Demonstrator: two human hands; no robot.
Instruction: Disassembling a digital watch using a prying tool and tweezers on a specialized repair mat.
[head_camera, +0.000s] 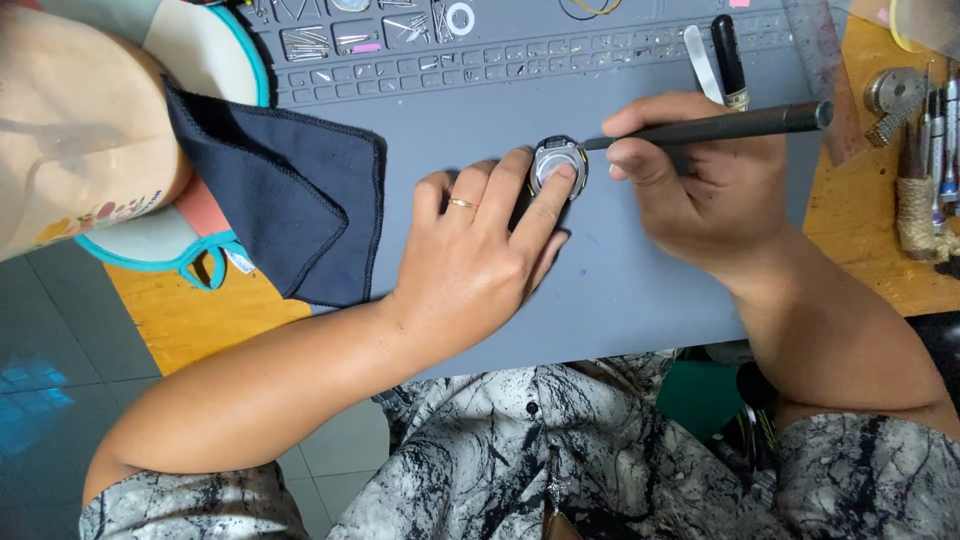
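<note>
Bright, even light from above, soft shadows, sharp centre, slight bending at the edges.

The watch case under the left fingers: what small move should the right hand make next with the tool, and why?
Probably press the tool tip gently at the watch case rim. The right hand already holds the tip at the edge, and the left hand pins the case flat on the mat.

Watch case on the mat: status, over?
Left hand pins watch case flat on grey mat. Right hand holds dark tool, tip at case edge. Dark cloth lies apart, left.
</note>
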